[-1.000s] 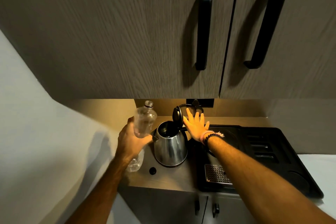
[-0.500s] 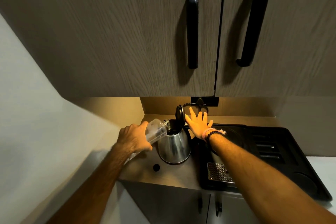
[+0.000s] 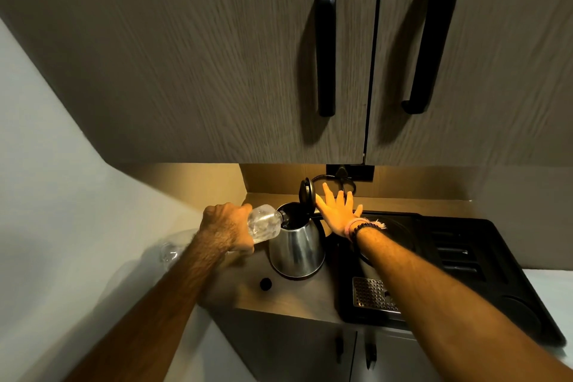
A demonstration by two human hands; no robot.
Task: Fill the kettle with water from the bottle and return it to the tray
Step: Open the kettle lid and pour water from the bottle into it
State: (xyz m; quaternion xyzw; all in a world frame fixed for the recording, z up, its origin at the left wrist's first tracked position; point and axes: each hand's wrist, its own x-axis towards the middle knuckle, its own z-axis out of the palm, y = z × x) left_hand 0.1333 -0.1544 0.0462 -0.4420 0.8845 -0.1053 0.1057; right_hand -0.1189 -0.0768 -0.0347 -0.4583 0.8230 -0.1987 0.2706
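Head view, sole entry. Kettle (image 3: pixel 297 247): steel body, standing upright on the tabletop (image 3: pixel 288 298) just left of the black tray (image 3: pixel 483 260), not on it. Its lid (image 3: pixel 307 192) is hinged up, near vertical, at the far side of the open mouth.

Bottle (image 3: pixel 265 223): clear plastic, tipped close to horizontal, long axis running left to right, neck resting at the kettle's left rim and pointing into the opening. Left hand (image 3: pixel 228 228): closed around the bottle's body, base end behind the wrist. Whether water is flowing cannot be told.

Right hand (image 3: pixel 339 209): flat and open, fingers spread, gripping nothing, thumb edge against or just beside the raised lid, apparently bracing it.

Small dark cap (image 3: pixel 265 284): lies on the tabletop, near the kettle's front left.

Judgement: pouring stage; the return to the tray is not yet done. The tray lies to the kettle's right, on the right hand's side, so that free hand is the nearer one for the lift, once the lid is lowered.
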